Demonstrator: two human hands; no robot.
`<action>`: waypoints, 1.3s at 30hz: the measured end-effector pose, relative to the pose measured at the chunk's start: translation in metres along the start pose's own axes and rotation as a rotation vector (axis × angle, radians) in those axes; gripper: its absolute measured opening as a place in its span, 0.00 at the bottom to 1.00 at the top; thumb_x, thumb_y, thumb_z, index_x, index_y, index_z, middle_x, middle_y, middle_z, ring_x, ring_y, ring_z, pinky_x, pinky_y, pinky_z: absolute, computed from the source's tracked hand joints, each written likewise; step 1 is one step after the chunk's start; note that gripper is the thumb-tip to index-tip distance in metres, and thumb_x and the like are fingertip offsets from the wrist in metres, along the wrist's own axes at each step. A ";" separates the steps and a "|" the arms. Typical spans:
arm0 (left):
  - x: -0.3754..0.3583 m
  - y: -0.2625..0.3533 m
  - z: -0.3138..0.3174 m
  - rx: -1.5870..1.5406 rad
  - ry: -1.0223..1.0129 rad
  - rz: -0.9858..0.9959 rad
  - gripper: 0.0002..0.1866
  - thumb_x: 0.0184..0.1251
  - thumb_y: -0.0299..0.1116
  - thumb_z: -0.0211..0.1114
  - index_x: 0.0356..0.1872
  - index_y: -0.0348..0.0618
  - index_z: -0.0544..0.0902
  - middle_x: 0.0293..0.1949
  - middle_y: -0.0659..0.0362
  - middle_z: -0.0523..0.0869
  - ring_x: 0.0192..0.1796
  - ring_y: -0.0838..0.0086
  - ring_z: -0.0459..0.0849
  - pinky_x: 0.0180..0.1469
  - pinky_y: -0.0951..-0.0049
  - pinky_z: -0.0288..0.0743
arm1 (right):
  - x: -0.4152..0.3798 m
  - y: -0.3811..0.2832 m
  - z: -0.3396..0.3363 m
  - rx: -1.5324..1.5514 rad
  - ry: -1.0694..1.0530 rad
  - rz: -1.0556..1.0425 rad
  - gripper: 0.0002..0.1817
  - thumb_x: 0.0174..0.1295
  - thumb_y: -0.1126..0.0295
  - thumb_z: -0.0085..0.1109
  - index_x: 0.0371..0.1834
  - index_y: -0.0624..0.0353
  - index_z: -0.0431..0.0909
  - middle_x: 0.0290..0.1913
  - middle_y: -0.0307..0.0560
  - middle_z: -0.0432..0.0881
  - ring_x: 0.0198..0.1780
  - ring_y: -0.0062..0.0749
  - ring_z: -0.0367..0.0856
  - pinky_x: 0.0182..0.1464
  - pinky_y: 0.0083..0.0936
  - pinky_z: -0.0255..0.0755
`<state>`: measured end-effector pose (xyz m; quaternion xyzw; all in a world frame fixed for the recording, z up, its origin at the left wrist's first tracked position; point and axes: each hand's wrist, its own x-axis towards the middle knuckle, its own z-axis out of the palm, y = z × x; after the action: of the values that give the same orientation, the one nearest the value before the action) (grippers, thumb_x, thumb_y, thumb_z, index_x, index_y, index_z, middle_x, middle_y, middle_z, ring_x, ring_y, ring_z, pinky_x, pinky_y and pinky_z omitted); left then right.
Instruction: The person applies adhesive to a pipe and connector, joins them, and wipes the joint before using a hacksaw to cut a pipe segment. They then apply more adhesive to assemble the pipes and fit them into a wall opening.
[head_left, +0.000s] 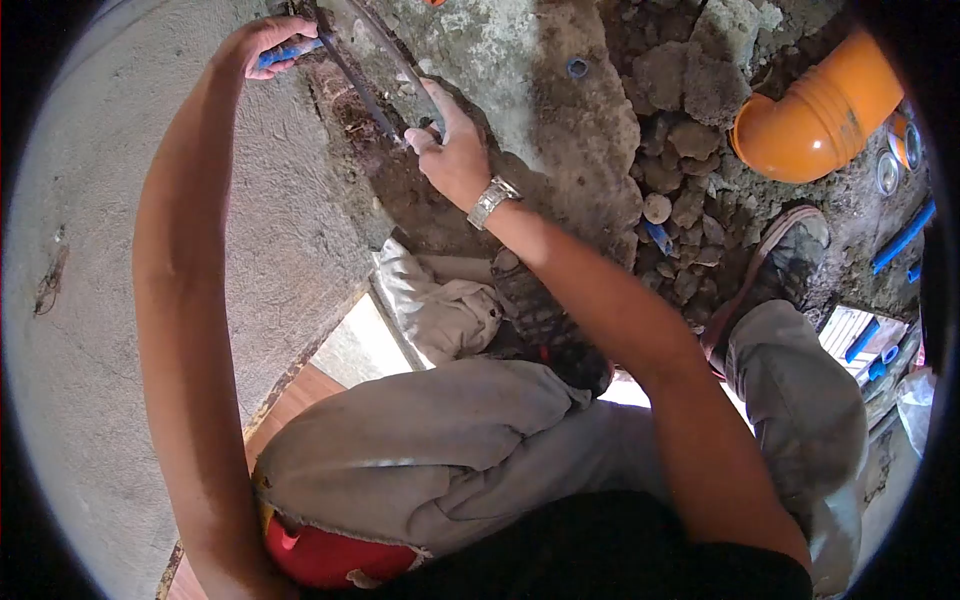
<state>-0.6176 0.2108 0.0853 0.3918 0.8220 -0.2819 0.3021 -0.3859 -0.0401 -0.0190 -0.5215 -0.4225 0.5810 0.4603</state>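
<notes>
My left hand (272, 45), at the upper left, is closed round the blue handle (290, 53) of a hacksaw. The thin dark frame (385, 45) and the blade (358, 88) of the hacksaw run from there down to the right. At its far end my right hand (450, 150), with a metal watch (493, 201) on the wrist, grips the frame, fingers wrapped round it. Below the blade is a dark groove between the wall and the broken concrete; what lies under the blade is hard to make out.
A large orange pipe elbow (815, 115) lies at the upper right. Broken stones (690, 140) fill a trench beside the concrete slab (560, 130). Blue pipe pieces (903, 238) are at the right. The rough grey wall (80, 250) stands at the left. A crumpled cloth (440, 310) lies near my shoes.
</notes>
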 end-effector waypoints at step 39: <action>-0.005 0.001 0.003 -0.010 0.035 0.032 0.24 0.54 0.58 0.74 0.41 0.51 0.85 0.33 0.61 0.84 0.32 0.74 0.81 0.50 0.61 0.78 | 0.011 0.009 0.005 0.020 -0.003 0.078 0.34 0.65 0.73 0.64 0.76 0.59 0.67 0.32 0.43 0.82 0.23 0.24 0.77 0.28 0.27 0.77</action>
<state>-0.6129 0.2068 0.0863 0.4083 0.8223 -0.2658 0.2941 -0.3919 -0.0311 -0.0293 -0.5319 -0.3966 0.6037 0.4419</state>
